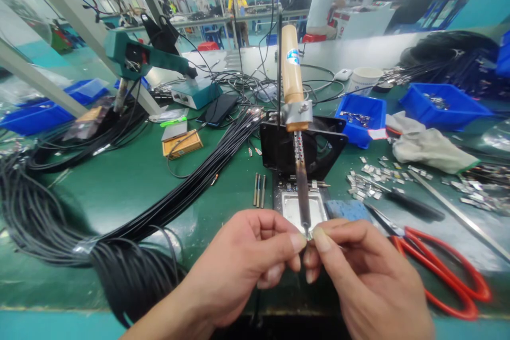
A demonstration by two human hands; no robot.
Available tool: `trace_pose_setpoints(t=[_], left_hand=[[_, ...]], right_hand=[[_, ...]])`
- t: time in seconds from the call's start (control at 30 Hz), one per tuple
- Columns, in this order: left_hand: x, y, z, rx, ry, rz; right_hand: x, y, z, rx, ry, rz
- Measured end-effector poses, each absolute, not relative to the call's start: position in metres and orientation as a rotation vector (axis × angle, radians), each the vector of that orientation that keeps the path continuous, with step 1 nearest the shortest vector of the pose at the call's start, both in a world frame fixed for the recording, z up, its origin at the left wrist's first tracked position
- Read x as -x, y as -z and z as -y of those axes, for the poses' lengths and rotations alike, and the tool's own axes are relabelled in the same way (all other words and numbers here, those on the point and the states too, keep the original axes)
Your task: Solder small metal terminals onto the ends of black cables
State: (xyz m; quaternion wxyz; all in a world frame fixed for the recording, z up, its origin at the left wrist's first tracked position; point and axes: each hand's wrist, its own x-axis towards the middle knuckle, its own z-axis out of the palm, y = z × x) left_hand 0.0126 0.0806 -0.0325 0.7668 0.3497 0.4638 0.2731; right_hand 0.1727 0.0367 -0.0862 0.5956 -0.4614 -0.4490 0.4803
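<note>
My left hand (255,260) and my right hand (362,271) meet at the tip of an upright soldering iron (303,186). Thumb and fingers of each are pinched together. A tiny silvery metal piece (309,235) shows between the fingertips, right under the tip; the fingers cover most of it, and whether both hands grip it is unclear. The iron's wooden handle (292,69) is clamped in a metal bracket (297,114), its tip pointing down. Below it lies a shallow metal tray (286,207), with a blue sponge (346,210) beside the right fingers.
A bundle of black cables (191,186) crosses the green mat on the left. A black fan (319,143) stands behind the iron. Red-handled scissors (442,265), loose metal connectors (366,180), a glove (434,146) and blue bins (442,109) lie to the right.
</note>
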Motion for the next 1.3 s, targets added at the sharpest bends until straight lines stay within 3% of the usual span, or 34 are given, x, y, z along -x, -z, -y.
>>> trace_pose_setpoints(t=[1.3], left_hand=[[-0.0085,0.0356,-0.0796,-0.736,-0.631,-0.916]], right_hand=[[-0.1726,0.0874,-0.0369,1.045,-1.142,1.041]])
